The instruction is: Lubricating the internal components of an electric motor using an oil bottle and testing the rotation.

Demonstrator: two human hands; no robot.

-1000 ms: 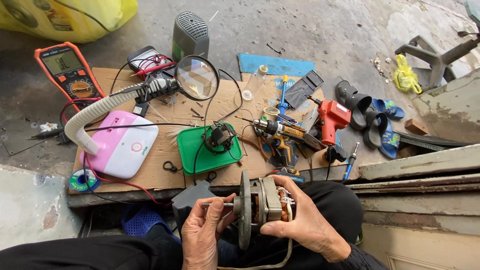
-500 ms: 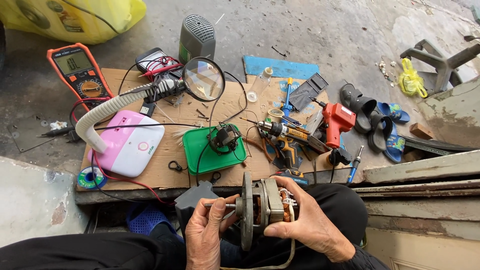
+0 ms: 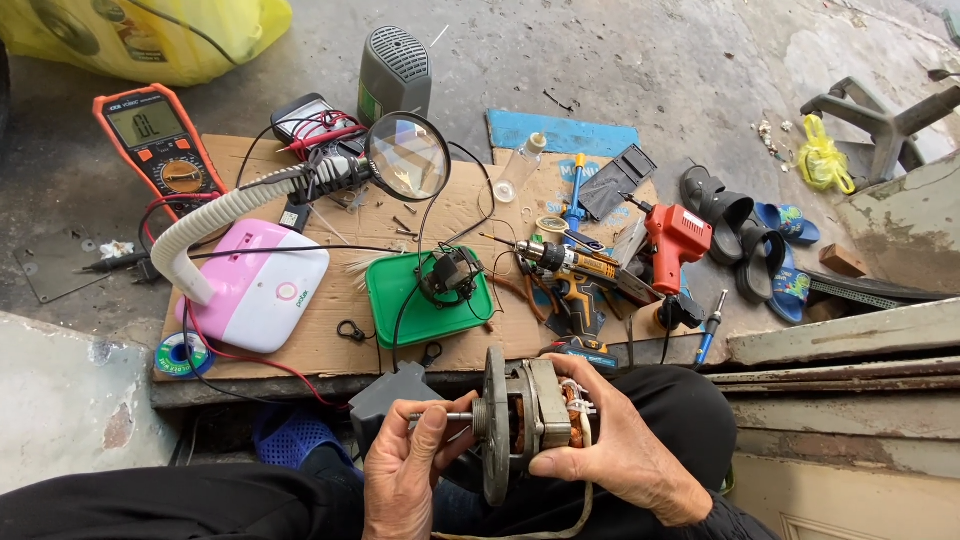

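Held over the lap at the bottom middle of the view: a small grey electric motor with a round metal end plate and copper windings [image 3: 525, 418], its thin shaft pointing left. Left hand [image 3: 405, 480] below and left of the plate, thumb and fingers pinched together on the shaft. Right hand [image 3: 625, 460] wrapped round the motor body from the right, fingers clamped on the winding end.

Just beyond the motor, the near edge of a flat brown cardboard sheet [image 3: 330, 345], lying on a low concrete step. On the cardboard, close to that edge, a green square plastic tray [image 3: 400, 300] carrying a small black coil part [image 3: 450, 275]; left of it a pink and white rounded box [image 3: 262, 290] with a grey ribbed flexible arm ending in a round magnifying glass [image 3: 407, 155]. Right of the tray, crowded together, a yellow and black cordless drill [image 3: 570, 268] and a red pistol-shaped soldering gun [image 3: 677, 240]. Off the cardboard's far left corner, an orange-cased digital multimeter [image 3: 160, 140]; past its far edge, a grey ribbed upright speaker-like box [image 3: 394, 72].

Little open room between the motor and the cardboard edge. Bare concrete floor [image 3: 650, 70] well beyond the tools. Dark sandals [image 3: 730, 225] to the right of the cardboard.
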